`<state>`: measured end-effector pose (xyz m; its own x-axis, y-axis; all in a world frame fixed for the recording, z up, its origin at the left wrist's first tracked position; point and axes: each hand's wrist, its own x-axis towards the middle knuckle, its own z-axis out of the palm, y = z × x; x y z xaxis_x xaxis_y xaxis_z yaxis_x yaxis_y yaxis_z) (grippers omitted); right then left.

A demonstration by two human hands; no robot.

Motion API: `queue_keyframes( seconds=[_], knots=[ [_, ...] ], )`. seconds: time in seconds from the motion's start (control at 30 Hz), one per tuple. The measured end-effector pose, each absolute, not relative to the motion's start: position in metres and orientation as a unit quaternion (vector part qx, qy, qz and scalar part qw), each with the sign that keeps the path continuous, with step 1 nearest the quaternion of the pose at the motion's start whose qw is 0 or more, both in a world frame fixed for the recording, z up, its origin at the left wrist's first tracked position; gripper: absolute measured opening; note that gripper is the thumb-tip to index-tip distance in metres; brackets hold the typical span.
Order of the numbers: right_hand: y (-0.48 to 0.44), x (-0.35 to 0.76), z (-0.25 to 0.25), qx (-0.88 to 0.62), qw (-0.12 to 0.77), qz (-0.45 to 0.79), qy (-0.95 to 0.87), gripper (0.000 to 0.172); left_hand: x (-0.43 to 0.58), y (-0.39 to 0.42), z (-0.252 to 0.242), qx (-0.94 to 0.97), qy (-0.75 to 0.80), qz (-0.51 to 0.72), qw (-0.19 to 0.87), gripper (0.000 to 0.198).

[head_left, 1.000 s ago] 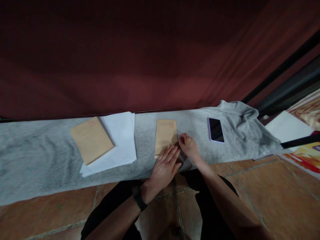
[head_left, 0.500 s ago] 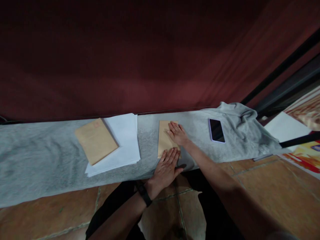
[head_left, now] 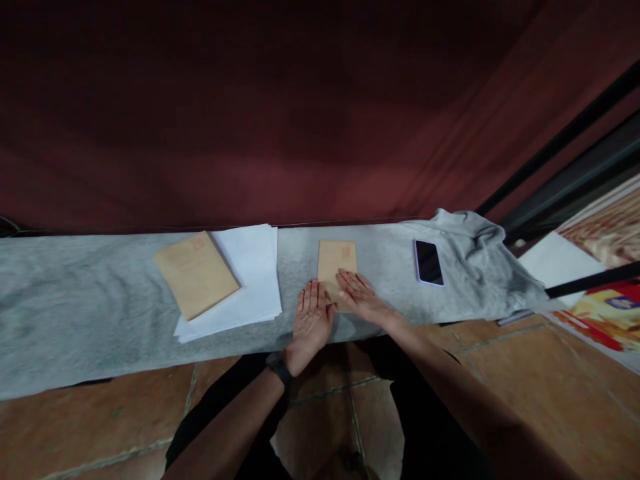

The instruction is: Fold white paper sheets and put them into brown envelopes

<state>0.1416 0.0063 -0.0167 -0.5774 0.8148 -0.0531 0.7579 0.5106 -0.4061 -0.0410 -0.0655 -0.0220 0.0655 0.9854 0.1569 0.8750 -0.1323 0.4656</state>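
Note:
A tan paper envelope lies flat on the grey cloth in front of me, with a faint reddish print near its top right corner. My right hand rests flat across its lower right part, fingers stretched out. At the envelope's lower left edge lies my left hand, palm down with fingers straight and the thumb out toward the envelope; a dark band circles that wrist. Neither hand grips anything. The two hands cover part of the envelope's lower end.
Left of my hands, more tan envelopes lie stacked askew on white paper sheets. A phone with a purple case lies on the right. Grey cloth covers the long narrow surface, bunched at its right end beside a dark bar.
My right hand has slid down the envelope toward me, uncovering its printed corner. My left hand has shifted left, from the envelope's lower end to its left edge.

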Motion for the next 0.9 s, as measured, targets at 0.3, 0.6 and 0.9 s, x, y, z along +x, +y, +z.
queue_keyframes(
  seconds=[0.3, 0.6, 0.9],
  knots=[
    [-0.063, 0.147, -0.02, -0.461, 0.119, 0.139, -0.869, 0.064, -0.05, -0.048, -0.003, 0.709, 0.64, 0.245, 0.167, 0.07],
    [-0.068, 0.108, -0.019, -0.562, 0.174, 0.082, -0.805, 0.066, -0.052, -0.025, 0.004, 0.448, 0.594, 0.488, 0.457, 0.094],
    [-0.022, 0.146, 0.009, -0.652, 0.398, 0.302, -0.57, 0.04, -0.041, -0.039, 0.037, 0.353, 0.417, 0.529, 0.649, 0.065]
  ],
)
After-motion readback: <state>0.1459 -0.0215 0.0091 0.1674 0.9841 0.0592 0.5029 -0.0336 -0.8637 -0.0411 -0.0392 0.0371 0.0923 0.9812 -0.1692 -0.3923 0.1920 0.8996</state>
